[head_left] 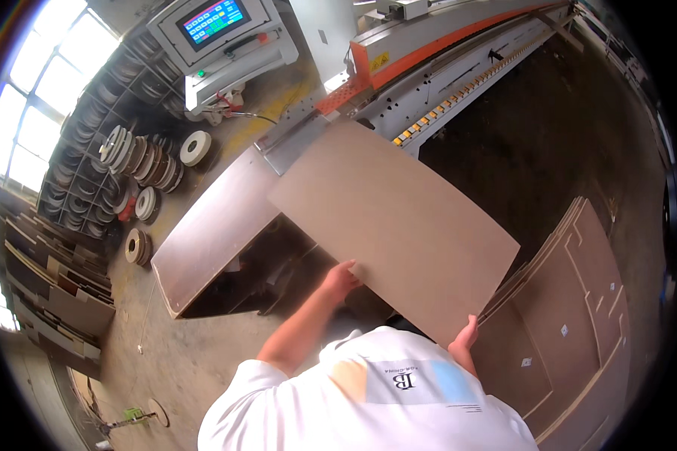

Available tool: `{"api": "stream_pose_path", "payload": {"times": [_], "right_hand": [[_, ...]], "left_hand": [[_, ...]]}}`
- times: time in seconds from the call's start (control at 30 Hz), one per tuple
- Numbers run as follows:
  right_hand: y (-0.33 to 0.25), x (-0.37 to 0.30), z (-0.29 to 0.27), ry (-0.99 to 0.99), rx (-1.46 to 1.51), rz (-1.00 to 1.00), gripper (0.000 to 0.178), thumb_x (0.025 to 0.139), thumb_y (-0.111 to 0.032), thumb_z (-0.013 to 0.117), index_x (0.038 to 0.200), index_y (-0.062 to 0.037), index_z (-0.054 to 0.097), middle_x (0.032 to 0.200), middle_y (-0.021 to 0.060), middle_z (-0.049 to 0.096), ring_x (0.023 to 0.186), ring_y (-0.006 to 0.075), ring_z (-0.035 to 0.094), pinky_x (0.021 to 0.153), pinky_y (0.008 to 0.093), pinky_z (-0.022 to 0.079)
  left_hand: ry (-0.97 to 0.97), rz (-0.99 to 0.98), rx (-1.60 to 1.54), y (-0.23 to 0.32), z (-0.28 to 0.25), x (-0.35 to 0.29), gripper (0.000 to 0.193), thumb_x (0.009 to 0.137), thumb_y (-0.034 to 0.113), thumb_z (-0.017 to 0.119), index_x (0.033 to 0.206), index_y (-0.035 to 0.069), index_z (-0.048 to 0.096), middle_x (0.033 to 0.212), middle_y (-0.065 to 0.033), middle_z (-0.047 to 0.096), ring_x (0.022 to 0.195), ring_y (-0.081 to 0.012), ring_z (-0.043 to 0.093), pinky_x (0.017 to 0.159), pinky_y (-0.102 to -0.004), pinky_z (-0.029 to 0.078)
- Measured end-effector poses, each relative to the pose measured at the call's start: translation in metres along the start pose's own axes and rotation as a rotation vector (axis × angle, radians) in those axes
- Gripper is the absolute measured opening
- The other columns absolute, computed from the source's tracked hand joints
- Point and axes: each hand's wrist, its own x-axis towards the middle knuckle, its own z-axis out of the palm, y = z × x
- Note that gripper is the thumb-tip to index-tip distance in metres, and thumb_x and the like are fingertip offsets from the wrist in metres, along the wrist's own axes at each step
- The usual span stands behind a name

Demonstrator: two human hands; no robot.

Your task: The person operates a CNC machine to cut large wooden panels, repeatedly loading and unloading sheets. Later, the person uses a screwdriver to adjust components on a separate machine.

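Note:
A large flat light-brown board (399,225) is held out in front of me, its far end lying at the feed end of a long grey and orange machine (399,60). My left hand (342,279) grips the board's left long edge, thumb on top and fingers out of sight below. At the near right corner, my right hand (465,337) is closed on the board's edge, with the thumb upright. The underside of the board is hidden. Beneath its far left corner, a pale worktable (214,225) reaches toward the machine.
A control panel (214,52) with a lit screen stands at the far left. Rolls of edging strip (147,161) sit on the floor and on a rack behind. Leaning boards (557,323) stack close on my right. More boards (56,286) stand along the left. A thin cord (147,323) hangs beside the worktable.

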Motion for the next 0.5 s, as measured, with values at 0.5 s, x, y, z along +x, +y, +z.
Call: {"api": "stream_pose_path", "payload": {"times": [0.5], "right_hand": [[0.056, -0.075, 0.059, 0.053, -0.343, 0.005, 0.067, 0.100, -0.050, 0.056, 0.138, 0.0053, 0.056, 0.133, 0.0160, 0.063, 0.116, 0.0279, 0.064, 0.094, 0.0399, 0.053]], "left_hand": [[0.322, 0.984, 0.445, 0.544, -0.144, 0.085, 0.042, 0.095, 0.024, 0.068, 0.132, 0.006, 0.060, 0.111, -0.0040, 0.070, 0.089, -0.0138, 0.063, 0.069, -0.0320, 0.052]]}}
